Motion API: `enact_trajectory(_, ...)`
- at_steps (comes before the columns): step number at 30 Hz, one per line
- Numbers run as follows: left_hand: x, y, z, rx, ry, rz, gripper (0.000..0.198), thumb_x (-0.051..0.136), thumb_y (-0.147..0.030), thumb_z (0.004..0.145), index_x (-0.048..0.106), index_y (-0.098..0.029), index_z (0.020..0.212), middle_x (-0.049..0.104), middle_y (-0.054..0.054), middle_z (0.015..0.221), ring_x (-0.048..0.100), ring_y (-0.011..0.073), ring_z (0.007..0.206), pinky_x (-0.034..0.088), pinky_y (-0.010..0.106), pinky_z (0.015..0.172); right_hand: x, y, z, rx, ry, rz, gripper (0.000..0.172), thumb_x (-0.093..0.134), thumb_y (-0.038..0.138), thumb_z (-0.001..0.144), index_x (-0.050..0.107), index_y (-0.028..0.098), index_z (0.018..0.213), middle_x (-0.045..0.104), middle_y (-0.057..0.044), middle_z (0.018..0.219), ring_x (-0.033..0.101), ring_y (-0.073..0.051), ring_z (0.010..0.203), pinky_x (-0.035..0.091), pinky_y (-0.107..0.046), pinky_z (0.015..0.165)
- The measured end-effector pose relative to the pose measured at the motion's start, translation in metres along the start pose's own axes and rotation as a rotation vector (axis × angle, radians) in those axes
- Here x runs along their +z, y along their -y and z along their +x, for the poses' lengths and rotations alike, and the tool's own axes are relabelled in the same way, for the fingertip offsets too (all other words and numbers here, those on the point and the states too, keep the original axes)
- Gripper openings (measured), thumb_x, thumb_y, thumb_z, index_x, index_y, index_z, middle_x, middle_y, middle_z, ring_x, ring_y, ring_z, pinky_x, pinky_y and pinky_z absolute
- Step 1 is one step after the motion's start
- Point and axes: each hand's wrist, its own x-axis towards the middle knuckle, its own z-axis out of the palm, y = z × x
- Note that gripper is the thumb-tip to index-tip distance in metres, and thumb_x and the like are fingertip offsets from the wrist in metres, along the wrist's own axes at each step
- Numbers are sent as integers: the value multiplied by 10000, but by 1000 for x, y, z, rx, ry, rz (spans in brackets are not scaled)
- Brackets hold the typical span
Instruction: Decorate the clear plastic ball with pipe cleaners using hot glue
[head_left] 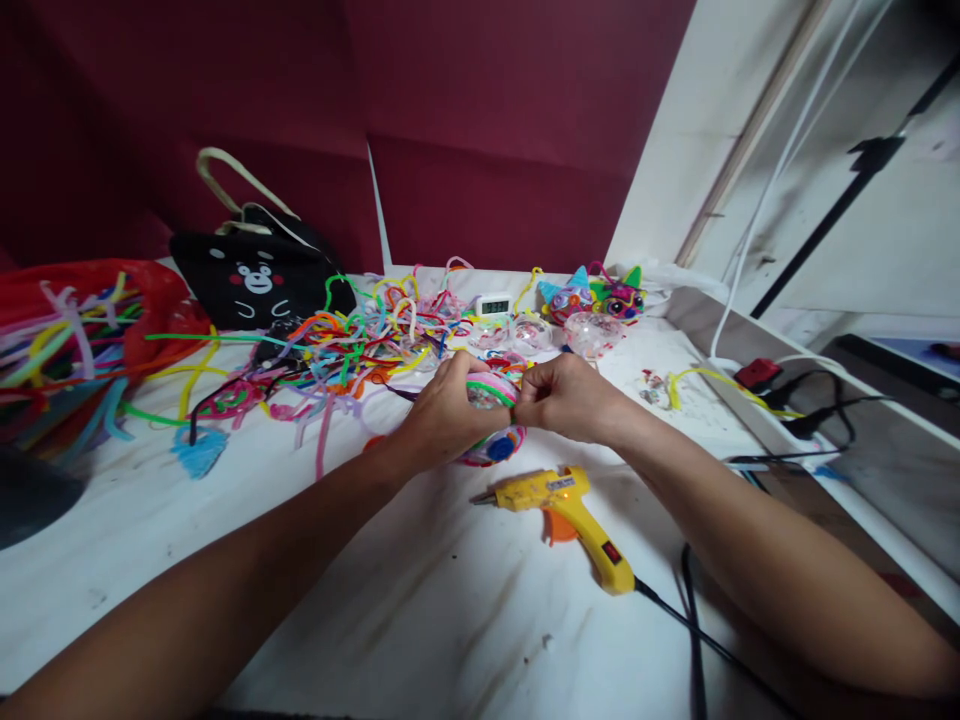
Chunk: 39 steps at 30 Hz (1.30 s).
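My left hand and my right hand are both closed around a small clear ball wrapped in coloured pipe cleaners, held just above the white table. Pink, green and yellow strands cross its top; blue and red parts show beneath, near the table. My fingertips pinch the wrapping where the hands meet. A yellow glue gun lies on the table just in front of my hands, with its black cord running off to the right.
A tangle of loose coloured pipe cleaners spreads behind my left hand. A red bag of more pipe cleaners sits far left, a black bear bag behind. Clear balls, finished figures and a small timer stand at the back.
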Motion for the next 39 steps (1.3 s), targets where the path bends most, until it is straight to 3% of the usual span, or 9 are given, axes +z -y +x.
enact_trajectory(5, 0, 1, 2, 8, 3, -5, 469, 691, -387, 643, 501, -237, 1044, 605, 55, 1104, 593, 281, 1056, 478, 421, 927, 0, 12, -1, 35, -47, -104, 83, 682, 231, 641, 640, 191, 581, 566, 3, 539, 474, -138, 565, 299, -265, 528)
enact_trajectory(11, -4, 2, 1, 19, 22, -43, 460, 653, -403, 672, 499, -222, 1066, 603, 54, 1101, 597, 273, 1047, 476, 416, 912, -24, 2, 0, -34, 110, 8, 243, 608, 319, 791, 632, 171, 600, 578, 16, 557, 483, -113, 544, 335, -247, 529)
enact_trajectory(16, -6, 0, 0, -29, 33, -48, 461, 659, -416, 682, 509, -235, 1078, 623, 45, 1099, 607, 268, 1035, 480, 416, 908, -34, 2, -30, -198, -373, -36, 234, 584, 361, 867, 645, 188, 723, 628, -18, 636, 500, -135, 566, 359, -272, 542)
enact_trajectory(18, -6, 0, 0, -34, 39, -49, 466, 658, -418, 681, 509, -234, 1082, 626, 49, 1102, 608, 269, 1028, 482, 416, 903, -28, 13, -54, -320, -467, -95, 212, 573, 313, 892, 632, 214, 714, 638, -24, 636, 528, -139, 561, 377, -280, 556)
enact_trajectory(22, -6, 2, 1, -17, 38, -48, 487, 662, -432, 679, 508, -230, 1094, 617, 58, 1145, 594, 275, 1071, 467, 425, 950, -5, 28, -90, -543, -252, -196, 246, 497, 283, 944, 656, 240, 761, 638, -36, 639, 560, -155, 582, 396, -297, 574)
enact_trajectory(26, -5, 4, 2, -6, 32, -43, 503, 665, -438, 669, 515, -225, 1099, 620, 56, 1132, 603, 279, 1061, 468, 428, 958, 13, 12, -87, -281, -77, -198, 226, 463, 239, 927, 682, 217, 872, 670, -33, 726, 591, -154, 627, 400, -284, 595)
enact_trajectory(30, -3, 5, 3, -2, 11, -39, 488, 670, -423, 659, 522, -226, 1080, 636, 48, 1060, 619, 270, 998, 488, 410, 916, 22, -15, -64, -64, -177, 28, 218, 529, 316, 906, 665, 192, 1022, 665, -21, 752, 577, -157, 649, 410, -280, 603)
enact_trajectory(35, -2, 5, 2, 4, 10, -28, 481, 666, -405, 669, 513, -228, 1090, 630, 48, 1062, 618, 261, 976, 491, 410, 904, 29, -26, -46, -44, -245, 439, 316, 650, 506, 815, 611, 192, 802, 573, 9, 692, 490, -124, 600, 388, -254, 539)
enact_trajectory(39, -3, 5, 2, 2, 17, -33, 480, 670, -404, 669, 507, -226, 1084, 624, 53, 1081, 616, 263, 1000, 486, 412, 925, 31, -23, -38, -43, -237, 584, 370, 709, 538, 751, 665, 183, 844, 615, -4, 706, 528, -136, 634, 429, -267, 581)
